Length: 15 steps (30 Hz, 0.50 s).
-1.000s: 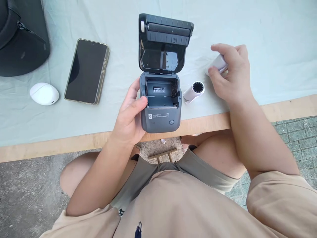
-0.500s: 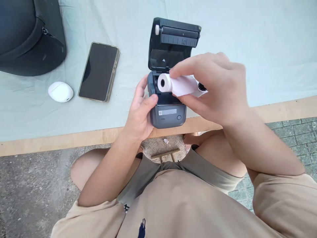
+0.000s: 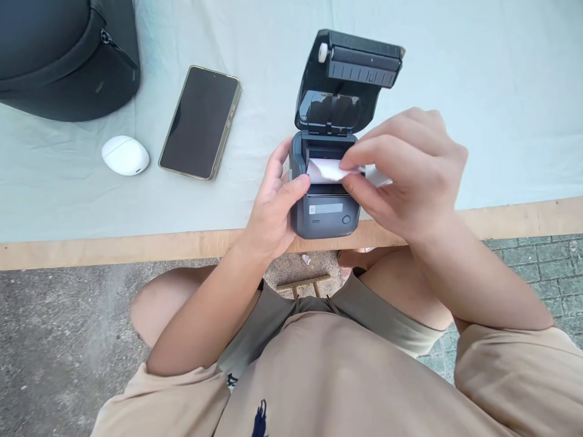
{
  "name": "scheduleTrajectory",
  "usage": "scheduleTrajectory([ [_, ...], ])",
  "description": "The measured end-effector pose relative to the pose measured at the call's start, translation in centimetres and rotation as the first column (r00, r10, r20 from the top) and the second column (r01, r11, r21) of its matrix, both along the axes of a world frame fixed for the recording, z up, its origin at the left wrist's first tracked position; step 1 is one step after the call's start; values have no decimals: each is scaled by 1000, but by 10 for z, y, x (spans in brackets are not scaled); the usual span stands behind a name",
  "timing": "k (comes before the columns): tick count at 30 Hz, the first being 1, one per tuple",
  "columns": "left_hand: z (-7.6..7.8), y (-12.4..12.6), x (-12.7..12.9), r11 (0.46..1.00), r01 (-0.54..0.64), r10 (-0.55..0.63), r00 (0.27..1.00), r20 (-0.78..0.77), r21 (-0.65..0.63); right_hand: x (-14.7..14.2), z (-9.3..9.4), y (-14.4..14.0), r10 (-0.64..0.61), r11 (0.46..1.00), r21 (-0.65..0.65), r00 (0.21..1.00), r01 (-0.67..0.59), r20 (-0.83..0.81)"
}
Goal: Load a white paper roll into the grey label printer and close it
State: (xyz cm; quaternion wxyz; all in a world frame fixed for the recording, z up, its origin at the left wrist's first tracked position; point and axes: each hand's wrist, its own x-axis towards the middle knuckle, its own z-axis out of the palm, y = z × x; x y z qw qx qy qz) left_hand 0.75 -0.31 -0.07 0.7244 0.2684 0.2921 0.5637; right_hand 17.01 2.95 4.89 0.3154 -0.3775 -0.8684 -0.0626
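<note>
A dark label printer [image 3: 325, 221] stands near the table's front edge with its lid [image 3: 348, 91] swung up. My left hand [image 3: 276, 209] is wrapped round the printer's left side, its thumb on the rim of the paper bay. A white paper roll [image 3: 321, 171] lies in the bay, its ends hidden from view. From the right, my right hand [image 3: 410, 173] pinches the roll's loose paper between thumb and forefinger. A strip of that paper [image 3: 378, 176] sticks out beneath the fingers.
On the pale tablecloth, a dark phone [image 3: 200, 121] lies left of the printer. Beside it is a white oval case [image 3: 125, 155]. A black bag [image 3: 68, 60] fills the far left corner. The table's bare wooden edge [image 3: 136, 246] runs in front of my knees.
My right hand has lowered the paper roll into the printer's bay and now grips its loose paper. The printer, phone and bag appear shifted rightward in view.
</note>
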Motion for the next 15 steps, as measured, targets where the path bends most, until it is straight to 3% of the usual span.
scheduleTrajectory([
  [4,-2,1,-2,1000,0,0,1000,-1,11,-2,-7,-12,195,980,24,981,-195,14],
  [8,-3,0,-3,999,8,-4,996,-84,47,7,-5,-16,259,965,-42,965,-260,-29],
  [10,-3,-1,-2,998,-3,9,994,-105,61,15,3,-10,227,972,-48,970,-232,-91],
  [13,-5,-1,-2,995,15,0,989,-151,97,26,19,8,42,993,-102,976,-65,-214],
  [15,-9,1,-2,989,31,-4,984,-181,148,27,27,24,-89,965,-263,953,11,-289],
])
